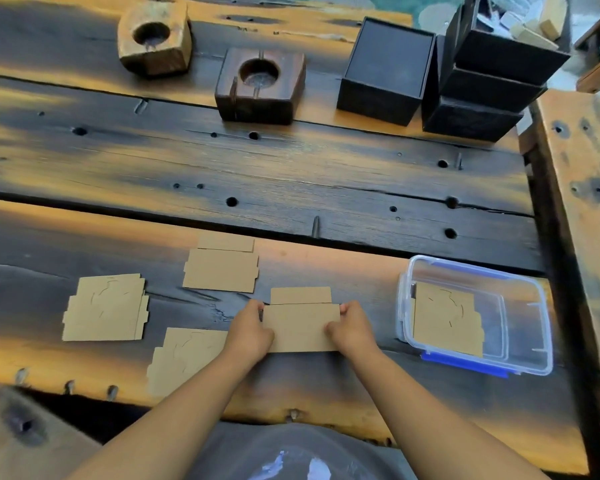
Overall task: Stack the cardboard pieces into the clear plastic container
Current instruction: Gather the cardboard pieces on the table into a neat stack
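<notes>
A flat brown cardboard piece point(300, 320) lies on the wooden table near the front edge. My left hand point(248, 329) grips its left edge and my right hand point(352, 329) grips its right edge. Three more cardboard pieces lie on the table: one far left point(106, 308), one behind point(222, 266), one partly under my left forearm point(184, 355). To the right stands the clear plastic container point(404, 292) with blue clips, open, with one cardboard piece point(445, 320) lying flat inside its left half.
Two wooden blocks with round holes point(155, 36) point(260, 84) sit at the back. Black boxes point(387, 69) point(482, 77) stand at the back right. A wooden bench point(586, 168) runs along the right side. The table's front edge point(291, 415) is close to my body.
</notes>
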Demonstrator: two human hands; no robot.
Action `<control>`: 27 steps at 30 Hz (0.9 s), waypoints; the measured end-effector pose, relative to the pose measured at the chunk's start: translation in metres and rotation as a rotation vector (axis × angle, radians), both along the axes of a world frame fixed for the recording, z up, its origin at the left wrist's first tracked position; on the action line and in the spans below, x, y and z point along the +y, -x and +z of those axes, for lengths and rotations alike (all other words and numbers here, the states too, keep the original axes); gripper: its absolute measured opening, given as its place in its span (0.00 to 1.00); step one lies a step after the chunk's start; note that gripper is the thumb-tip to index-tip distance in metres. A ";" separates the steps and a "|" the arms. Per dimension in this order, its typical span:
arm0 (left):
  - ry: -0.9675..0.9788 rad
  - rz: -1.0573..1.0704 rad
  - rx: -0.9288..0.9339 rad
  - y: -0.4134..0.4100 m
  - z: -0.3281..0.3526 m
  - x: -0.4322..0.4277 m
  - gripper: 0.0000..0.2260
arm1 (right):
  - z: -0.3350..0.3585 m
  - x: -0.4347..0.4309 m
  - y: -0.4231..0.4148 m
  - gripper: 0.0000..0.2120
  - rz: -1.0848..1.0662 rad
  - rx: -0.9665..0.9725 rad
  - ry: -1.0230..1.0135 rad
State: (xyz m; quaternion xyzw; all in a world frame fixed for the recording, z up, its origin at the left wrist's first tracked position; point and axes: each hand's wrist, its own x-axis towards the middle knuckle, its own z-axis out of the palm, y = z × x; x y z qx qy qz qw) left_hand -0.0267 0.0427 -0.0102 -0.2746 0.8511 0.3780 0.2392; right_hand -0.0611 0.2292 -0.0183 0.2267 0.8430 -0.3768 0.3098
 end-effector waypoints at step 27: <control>0.047 0.050 0.104 0.055 -0.012 -0.166 0.05 | 0.000 -0.161 0.045 0.08 0.030 0.154 -0.091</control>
